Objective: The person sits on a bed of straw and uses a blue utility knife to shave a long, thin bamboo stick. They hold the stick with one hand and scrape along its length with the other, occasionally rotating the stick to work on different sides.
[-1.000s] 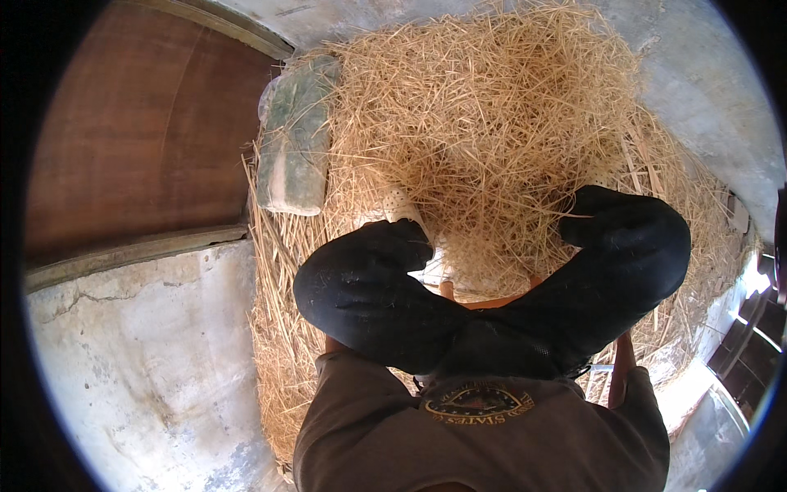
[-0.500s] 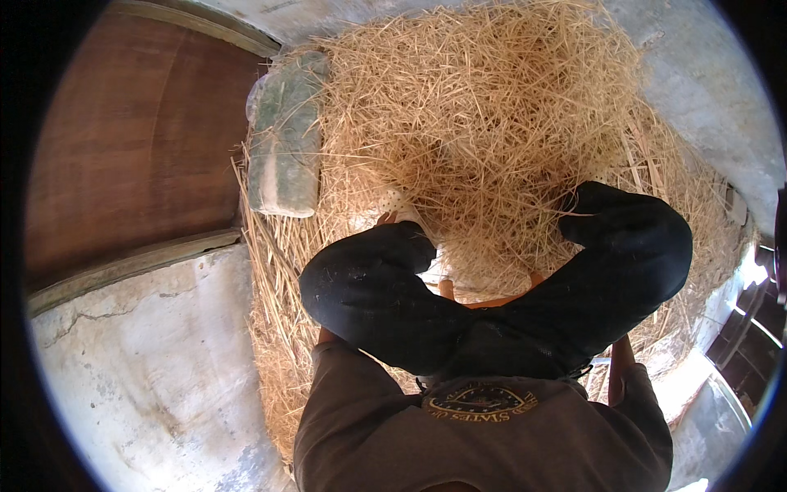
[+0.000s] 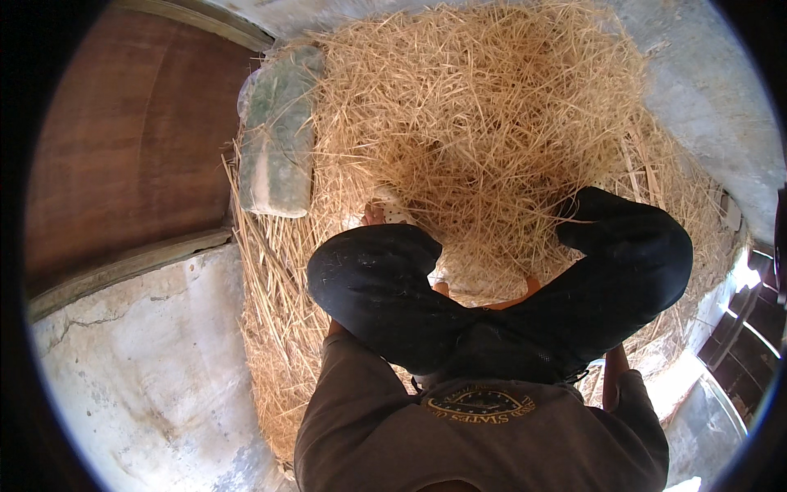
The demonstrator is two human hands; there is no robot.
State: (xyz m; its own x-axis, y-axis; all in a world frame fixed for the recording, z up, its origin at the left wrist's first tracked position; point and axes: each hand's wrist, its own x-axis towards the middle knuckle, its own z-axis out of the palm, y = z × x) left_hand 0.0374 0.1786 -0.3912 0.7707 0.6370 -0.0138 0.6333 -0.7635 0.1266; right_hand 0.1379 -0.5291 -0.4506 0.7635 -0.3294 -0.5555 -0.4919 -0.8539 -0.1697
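The head view shows a deep heap of loose, dry straw point(image 3: 492, 107), most of it ahead of the left hand point(image 3: 373, 216) and off to its right. Only that hand's fingers show, past the left knee, just beside a cream, hole-dotted piece point(image 3: 397, 215); whether they grip anything, I cannot tell. The right hand is hidden behind the right leg, its forearm point(image 3: 613, 365) running in under the thigh, so its grasp cannot be told. Ahead and slightly left of the left hand lies a green, pale-ended block point(image 3: 283, 135) with stray stalks across it. Further left are a brown panel point(image 3: 123, 131) and, below it, a stained pale wall point(image 3: 147, 369).
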